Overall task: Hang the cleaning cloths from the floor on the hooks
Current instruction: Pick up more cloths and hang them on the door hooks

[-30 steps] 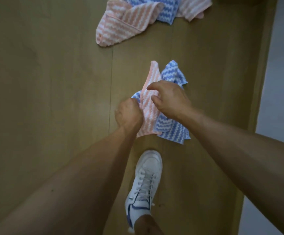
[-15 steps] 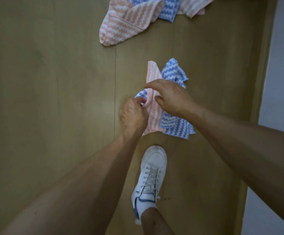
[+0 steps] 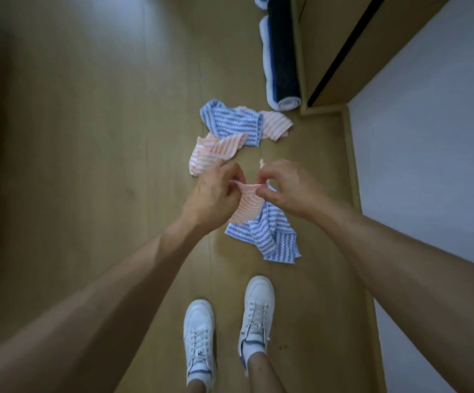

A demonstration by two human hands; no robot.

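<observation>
Standing at the frame's bottom, two white shoes (image 3: pixel 228 330); mid-frame, left hand (image 3: pixel 214 194) and right hand (image 3: pixel 287 188) pinch a pink cloth's (image 3: pixel 247 207) top edge above a blue cloth (image 3: pixel 270 236); farther up, floor cloths (image 3: pixel 236 129), then a rolled mat (image 3: pixel 282 58).

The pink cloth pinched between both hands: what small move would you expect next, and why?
Probably a short lift straight up. The left hand and right hand both pinch the top edge of the pink cloth, while a blue cloth lies under it. Raising it should separate the two. No hooks are in view, so carrying comes after.
</observation>
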